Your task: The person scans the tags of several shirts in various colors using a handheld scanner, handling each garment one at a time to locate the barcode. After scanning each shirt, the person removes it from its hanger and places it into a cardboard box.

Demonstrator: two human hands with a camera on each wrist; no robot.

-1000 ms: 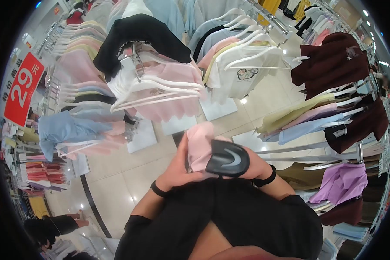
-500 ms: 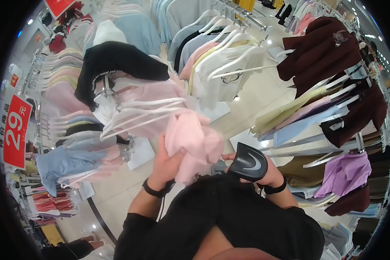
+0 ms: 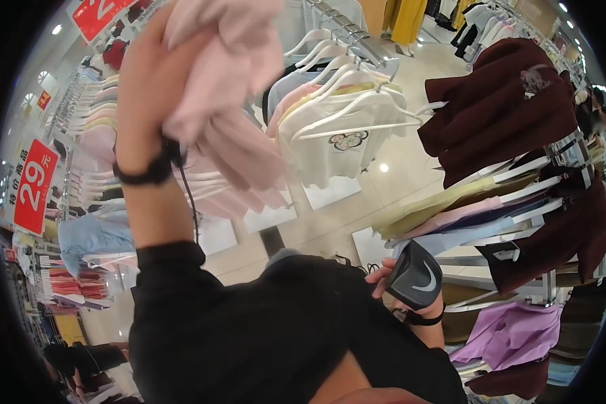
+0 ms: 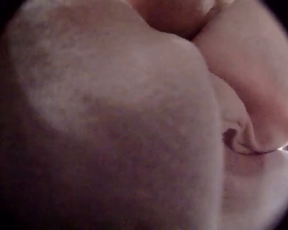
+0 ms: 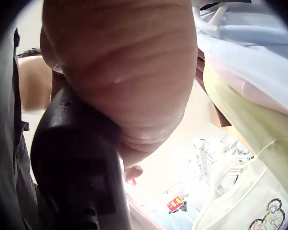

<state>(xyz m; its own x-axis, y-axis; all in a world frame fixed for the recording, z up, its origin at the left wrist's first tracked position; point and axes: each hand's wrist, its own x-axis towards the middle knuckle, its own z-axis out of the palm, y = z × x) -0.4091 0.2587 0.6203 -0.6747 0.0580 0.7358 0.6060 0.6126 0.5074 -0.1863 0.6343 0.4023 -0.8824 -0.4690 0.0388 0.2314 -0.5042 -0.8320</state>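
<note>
Raised at the upper left of the head view, my left hand (image 3: 145,91) grips a bunched pink garment (image 3: 232,67), whose folds hang down to the right and hide the fingertips. Pink cloth (image 4: 249,72) also shows beside the palm in the left wrist view. My right hand (image 3: 432,308) holds a black barcode scanner (image 3: 414,273) with a grey curved stripe, low at the right near the body. Its dark body (image 5: 81,163) lies against the palm in the right wrist view.
White hangers with a printed white shirt (image 3: 343,145) hang on a rail ahead. At the right hang a maroon top (image 3: 498,101) and a purple garment (image 3: 512,333). A red price sign (image 3: 35,185) stands at the left. Another person (image 3: 81,360) is at the lower left.
My left hand has lifted the pink garment from in front of the body up to the upper left. The scanner has parted from the garment and moved slightly right and down.
</note>
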